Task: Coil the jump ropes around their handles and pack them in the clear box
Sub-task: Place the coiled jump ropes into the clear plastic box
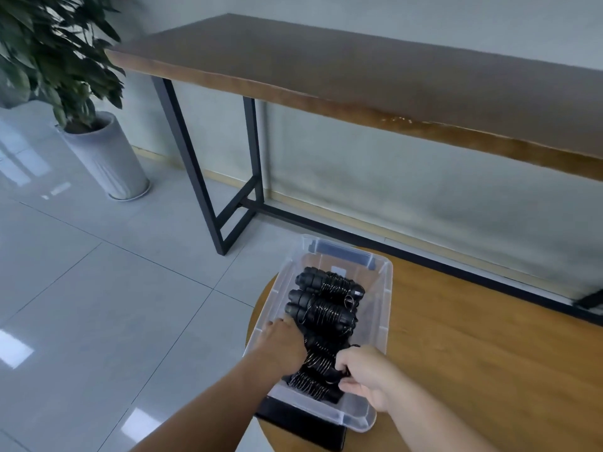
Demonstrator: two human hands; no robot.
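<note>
1. We're looking down at a round wooden table (473, 353) w/ a warm orange-brown top; it fills the lower right of the view.
2. Floor (98, 305) is pale grey glossy tile, w/ bright light patches reflected at left.
3. Behind the round table runs a long dark wood console (359, 70) on black metal legs, set against a pale wall (424, 203).
4. Far left: a leafy green plant (55, 50) in a tall white ribbed pot (107, 158), standing on the tile near the console's end.
5. The clear box (386, 308) sits at the round table's left edge, lid off, its long side running away from us. Its far end has a dark latch; a black flat thing (303, 425) lies under or just beside the near end, can't tell which.
6. Inside the box: the jump ropes (326, 308), black, cord wound round the handles, lying crosswise in a row from far end to near end. Approx. four or five bundles; exact count is unclear where our hands cover them.
7. Left hand (284, 344) reaches into the box from the left side, fingers curled down onto the middle bundles; fingertips hidden, so we can't tell if it grips or only presses.
8. Right hand (365, 373) is at the box's near-right side, fingers clamped on the end of a near bundle.
9. Both forearms cross the lower frame and hide the near part of the box.
</note>
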